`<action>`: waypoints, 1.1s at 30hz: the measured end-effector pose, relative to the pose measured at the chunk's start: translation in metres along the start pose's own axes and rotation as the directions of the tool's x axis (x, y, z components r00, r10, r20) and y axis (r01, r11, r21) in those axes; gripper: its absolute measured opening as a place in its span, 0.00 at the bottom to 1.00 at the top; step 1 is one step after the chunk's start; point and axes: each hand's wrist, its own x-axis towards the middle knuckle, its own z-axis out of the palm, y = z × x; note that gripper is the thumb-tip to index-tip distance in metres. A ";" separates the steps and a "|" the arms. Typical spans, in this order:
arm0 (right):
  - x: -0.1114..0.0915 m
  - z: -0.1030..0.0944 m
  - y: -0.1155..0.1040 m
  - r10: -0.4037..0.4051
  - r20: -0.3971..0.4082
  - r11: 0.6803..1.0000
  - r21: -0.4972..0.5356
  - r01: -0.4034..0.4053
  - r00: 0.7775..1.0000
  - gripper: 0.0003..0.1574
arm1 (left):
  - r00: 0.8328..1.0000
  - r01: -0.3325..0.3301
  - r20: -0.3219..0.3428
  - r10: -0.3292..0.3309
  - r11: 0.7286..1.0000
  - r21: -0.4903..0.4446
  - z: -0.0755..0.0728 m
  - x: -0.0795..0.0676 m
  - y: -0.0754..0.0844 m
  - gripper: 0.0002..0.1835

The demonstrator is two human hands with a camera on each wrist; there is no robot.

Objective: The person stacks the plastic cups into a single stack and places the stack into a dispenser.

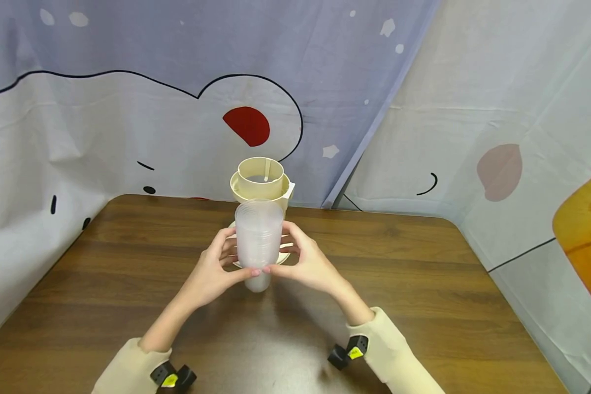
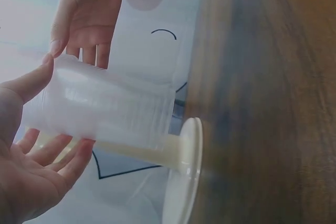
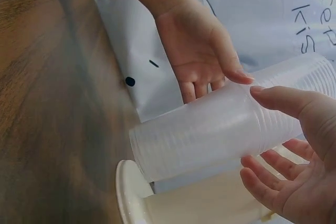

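A stack of clear plastic cups [image 1: 259,235] is held between both hands in front of a cream stand [image 1: 256,192] with a round open ring at its top. My left hand [image 1: 215,269] grips the stack from the left, fingers behind it and thumb across the near side. From the right, my right hand [image 1: 307,265] grips it the same way, and the thumb tips meet at the front. In the left wrist view, the stack [image 2: 105,100] lies close along the stand's post, above its round base [image 2: 190,166]. The stack hides much of the post in the head view.
The stand is near the far edge of a brown wooden table [image 1: 404,295]. A printed cloth [image 1: 177,131] hangs behind the table and along its sides. Black wrist devices [image 1: 169,377] are strapped over both cream sleeves.
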 end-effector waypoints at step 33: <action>0.010 -0.018 -0.050 -0.166 -0.214 0.972 0.127 0.195 0.963 0.44 | 0.982 -0.138 -0.137 0.131 0.989 -0.043 -0.013 0.018 0.076 0.38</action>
